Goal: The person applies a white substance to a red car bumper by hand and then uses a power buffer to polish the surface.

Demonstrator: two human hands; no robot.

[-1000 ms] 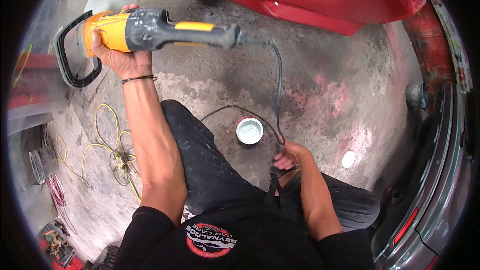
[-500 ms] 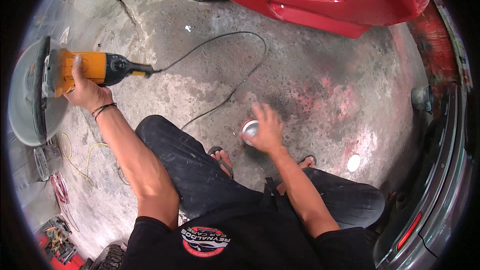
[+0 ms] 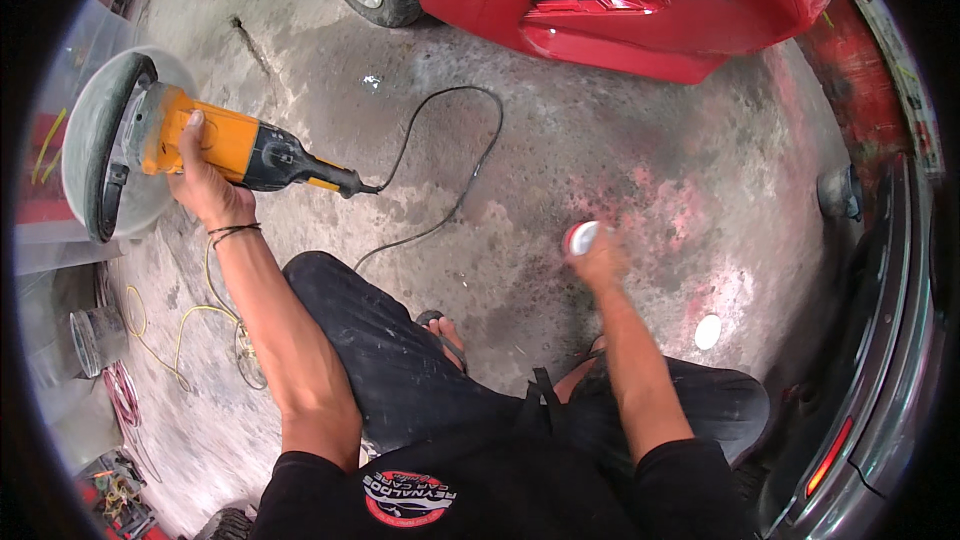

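My left hand (image 3: 210,190) is wrapped round an orange and black power polisher (image 3: 225,138), held raised at the left. Its wide pale round pad (image 3: 165,150) faces left, and a dark curved bar handle (image 3: 98,155) crosses in front of it. The dark power cord (image 3: 497,130) leaves the tool's right end and loops over the floor. My right hand (image 3: 603,265), smeared by motion, is closed on a small round red and white can (image 3: 582,237), tilted above the concrete in front of my knees. What the can contains cannot be made out.
A red car (image 3: 610,10) with an opening in its front corner stands ahead. A dark car bumper (image 3: 860,370) runs along the right. A white disc (image 3: 708,332) lies on the stained floor. At the left are a yellow cord (image 3: 180,340), a bucket (image 3: 98,340) and plastic sheeting.
My right hand has moved right and slightly away from me with the can, its fingers now drawn in. The polisher has shifted right, its cord end tilting lower.
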